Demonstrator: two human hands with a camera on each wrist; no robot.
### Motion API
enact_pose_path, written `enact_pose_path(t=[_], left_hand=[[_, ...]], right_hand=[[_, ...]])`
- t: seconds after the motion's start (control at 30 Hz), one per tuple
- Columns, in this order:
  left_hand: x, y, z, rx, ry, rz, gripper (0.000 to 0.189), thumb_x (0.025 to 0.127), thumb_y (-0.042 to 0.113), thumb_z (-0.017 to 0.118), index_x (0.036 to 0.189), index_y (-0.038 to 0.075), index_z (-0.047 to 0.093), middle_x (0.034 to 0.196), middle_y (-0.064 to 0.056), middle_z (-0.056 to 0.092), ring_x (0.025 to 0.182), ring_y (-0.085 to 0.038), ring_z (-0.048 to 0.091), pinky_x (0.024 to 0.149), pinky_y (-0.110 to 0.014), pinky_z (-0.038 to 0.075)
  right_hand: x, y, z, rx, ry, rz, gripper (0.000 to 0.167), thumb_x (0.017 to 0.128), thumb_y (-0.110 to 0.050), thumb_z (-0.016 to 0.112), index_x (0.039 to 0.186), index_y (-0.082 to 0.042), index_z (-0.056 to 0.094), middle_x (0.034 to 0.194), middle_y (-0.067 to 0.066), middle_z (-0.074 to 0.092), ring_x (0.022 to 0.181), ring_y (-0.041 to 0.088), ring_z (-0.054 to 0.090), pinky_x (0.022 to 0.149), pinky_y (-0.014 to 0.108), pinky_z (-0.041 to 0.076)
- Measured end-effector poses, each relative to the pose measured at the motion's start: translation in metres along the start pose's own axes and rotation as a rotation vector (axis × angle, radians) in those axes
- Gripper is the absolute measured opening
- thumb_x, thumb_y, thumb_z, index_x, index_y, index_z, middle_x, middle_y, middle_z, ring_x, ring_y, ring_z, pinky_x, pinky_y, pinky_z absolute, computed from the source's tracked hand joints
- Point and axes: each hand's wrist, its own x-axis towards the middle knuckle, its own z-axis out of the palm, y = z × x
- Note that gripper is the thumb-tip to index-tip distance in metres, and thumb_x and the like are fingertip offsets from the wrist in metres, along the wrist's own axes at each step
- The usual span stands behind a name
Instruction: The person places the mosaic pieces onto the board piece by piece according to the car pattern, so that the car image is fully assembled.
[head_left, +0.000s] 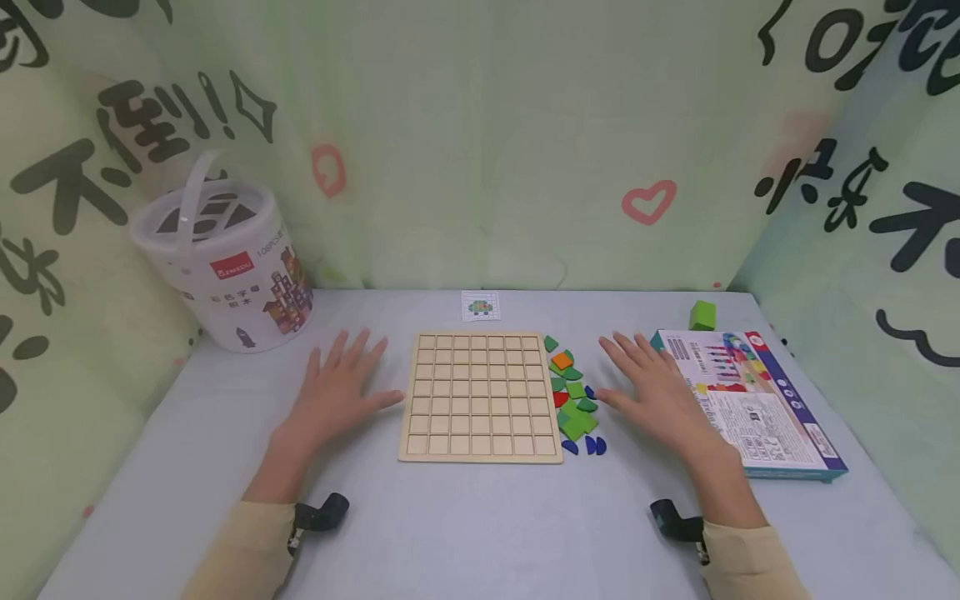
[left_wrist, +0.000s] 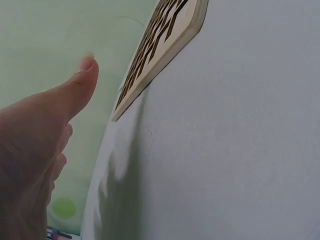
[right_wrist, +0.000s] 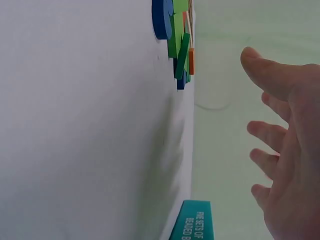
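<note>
A square wooden board (head_left: 480,397) lies flat in the middle of the counter (head_left: 480,533). It is pale, unpainted wood with slightly rounded corners, a narrow plain border, and dark-edged grooves dividing its face into rows of small square cells. Along its right side is a loose cluster of coloured pieces (head_left: 576,421): bright green squares, darker green rounded shapes, an orange square resting on the greens, a bit of red, and deep blue half-rounds mostly toward the near end.

The left hand (head_left: 335,396) is spread wide, its thumb pointing at the board's left edge. The right hand (head_left: 660,400) is likewise spread, between the pieces and a flat box (head_left: 761,417) with a printed white top, purple band and teal sides.

Just beyond the board lies a small picture card (head_left: 480,306). A green block (head_left: 702,316) stands behind the box; a white handled bucket (head_left: 232,267) occupies the far left, before a pale green curtain (head_left: 480,150).
</note>
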Motion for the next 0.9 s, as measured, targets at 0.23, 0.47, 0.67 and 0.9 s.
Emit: enact_pose_path(t=[0.23, 0.47, 0.67, 0.9], left_hand=[[-0.002, 0.008, 0.007, -0.028, -0.054, 0.034, 0.096, 0.085, 0.077, 0.052, 0.159, 0.024, 0.023, 0.169, -0.009, 0.013, 0.155, -0.040, 0.005, 0.120, -0.070, 0.003], [-0.006, 0.019, 0.012, -0.078, -0.125, 0.089, 0.103, 0.080, 0.076, 0.060, 0.159, 0.019, 0.025, 0.167, -0.010, 0.018, 0.154, -0.042, 0.010, 0.119, -0.070, 0.009], [-0.006, 0.024, 0.017, -0.061, -0.182, 0.098, 0.113, 0.074, 0.079, 0.063, 0.159, 0.016, 0.025, 0.167, -0.008, 0.020, 0.154, -0.040, 0.012, 0.119, -0.070, 0.011], [-0.007, 0.027, 0.015, -0.082, -0.223, 0.100, 0.123, 0.066, 0.079, 0.071, 0.159, 0.015, 0.022, 0.168, -0.004, 0.016, 0.155, -0.038, 0.011, 0.120, -0.069, 0.010]], right_hand=[[0.001, -0.012, 0.009, -0.014, -0.063, -0.015, 0.072, 0.091, -0.038, 0.069, 0.154, -0.020, 0.038, 0.156, 0.016, 0.041, 0.148, 0.042, 0.028, 0.120, 0.066, 0.015], [0.001, -0.023, 0.014, -0.069, -0.123, -0.021, 0.060, 0.088, -0.027, 0.072, 0.143, -0.011, 0.054, 0.143, 0.017, 0.055, 0.135, 0.039, 0.048, 0.117, 0.062, 0.029], [0.001, -0.027, 0.017, -0.085, -0.104, -0.070, 0.037, 0.086, -0.015, 0.075, 0.121, -0.004, 0.071, 0.114, 0.010, 0.067, 0.101, 0.026, 0.058, 0.092, 0.046, 0.051], [0.003, -0.029, 0.018, -0.057, -0.103, -0.056, 0.024, 0.087, -0.009, 0.074, 0.109, -0.003, 0.076, 0.099, 0.005, 0.066, 0.088, 0.019, 0.053, 0.080, 0.035, 0.052]])
